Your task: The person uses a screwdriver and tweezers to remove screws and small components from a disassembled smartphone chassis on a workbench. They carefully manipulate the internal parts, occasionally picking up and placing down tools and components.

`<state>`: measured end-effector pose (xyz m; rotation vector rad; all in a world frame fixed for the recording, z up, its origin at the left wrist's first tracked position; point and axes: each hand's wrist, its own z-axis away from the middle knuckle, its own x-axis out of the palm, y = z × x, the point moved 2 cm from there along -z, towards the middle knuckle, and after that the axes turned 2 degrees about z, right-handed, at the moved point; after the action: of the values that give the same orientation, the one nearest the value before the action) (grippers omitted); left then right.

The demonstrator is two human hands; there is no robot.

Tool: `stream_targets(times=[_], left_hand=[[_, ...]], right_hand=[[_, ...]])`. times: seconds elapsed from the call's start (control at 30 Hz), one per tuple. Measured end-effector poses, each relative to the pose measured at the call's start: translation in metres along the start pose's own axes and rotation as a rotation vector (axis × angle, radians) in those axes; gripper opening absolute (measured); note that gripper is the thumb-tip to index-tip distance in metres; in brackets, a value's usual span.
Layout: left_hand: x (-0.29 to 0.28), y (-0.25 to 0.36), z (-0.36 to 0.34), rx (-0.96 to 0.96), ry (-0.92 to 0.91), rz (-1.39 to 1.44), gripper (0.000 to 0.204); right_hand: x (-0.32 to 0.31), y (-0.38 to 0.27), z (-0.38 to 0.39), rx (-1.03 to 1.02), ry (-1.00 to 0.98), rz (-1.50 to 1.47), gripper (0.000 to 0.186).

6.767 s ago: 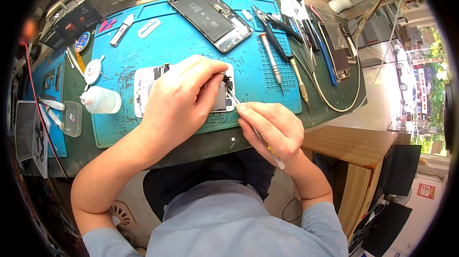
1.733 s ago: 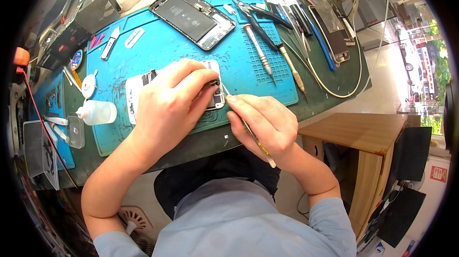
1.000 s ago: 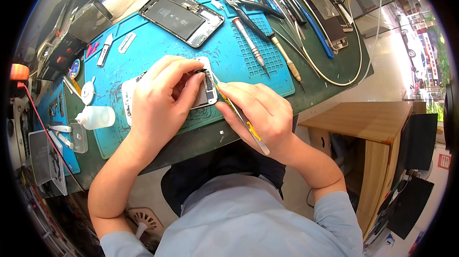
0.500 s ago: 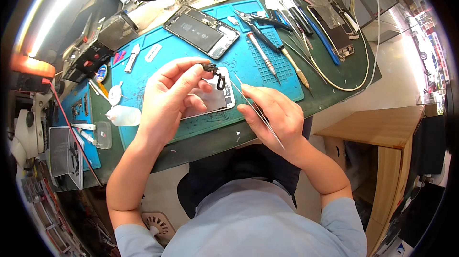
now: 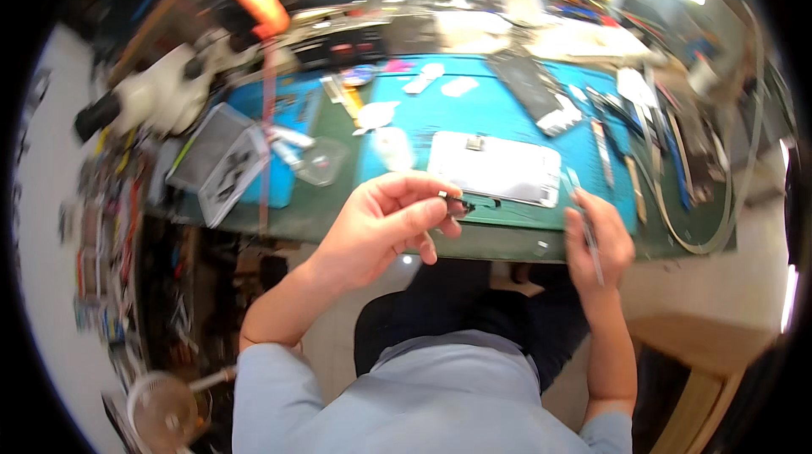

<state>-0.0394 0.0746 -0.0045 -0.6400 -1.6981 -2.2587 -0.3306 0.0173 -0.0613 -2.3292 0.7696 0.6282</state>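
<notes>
Pinched between the thumb and fingers of my left hand (image 5: 372, 226) is a small black phone part with a flex cable (image 5: 467, 203). It hangs over the near edge of the mat, in front of a white phone screen (image 5: 499, 173) that lies on the mat. My right hand (image 5: 602, 238) is closed round metal tweezers (image 5: 595, 261), whose tips point away from me beside the screen's right end. The tips are apart from the black part. Motion blurs the picture, so the part's fine shape cannot be made out.
A blue work mat (image 5: 406, 107) covers much of the green bench. Farther back lies an opened phone body (image 5: 533, 86). Screwdrivers and pliers (image 5: 622, 112) lie at the right, by a pale cable (image 5: 715, 243). A white bottle (image 5: 393, 148) and a microscope (image 5: 161, 95) stand at the left.
The view has swung to the left. My left hand has drawn the black part back from over the screen toward the bench's near edge. My right hand still holds the tweezers, farther from the part.
</notes>
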Motion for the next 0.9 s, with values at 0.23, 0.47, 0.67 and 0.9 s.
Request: stream_targets(times=[0.23, 0.47, 0.67, 0.9], left_hand=[[-0.147, 0.068, 0.123, 0.762, 0.977, -0.751, 0.021], [-0.221, 0.085, 0.107, 0.532, 1.110, -1.055, 0.021], [-0.220, 0.093, 0.091, 0.544, 0.938, -0.814, 0.028], [-0.220, 0.089, 0.105, 0.615, 0.874, -0.697, 0.023]], right_hand=[[0.001, -0.006, 0.002, -0.006, -0.007, -0.059, 0.020], [0.001, -0.003, 0.001, -0.014, -0.031, -0.060, 0.020], [0.001, -0.003, 0.003, -0.027, -0.015, -0.042, 0.020], [0.002, -0.002, 0.004, -0.053, -0.047, 0.000, 0.020]])
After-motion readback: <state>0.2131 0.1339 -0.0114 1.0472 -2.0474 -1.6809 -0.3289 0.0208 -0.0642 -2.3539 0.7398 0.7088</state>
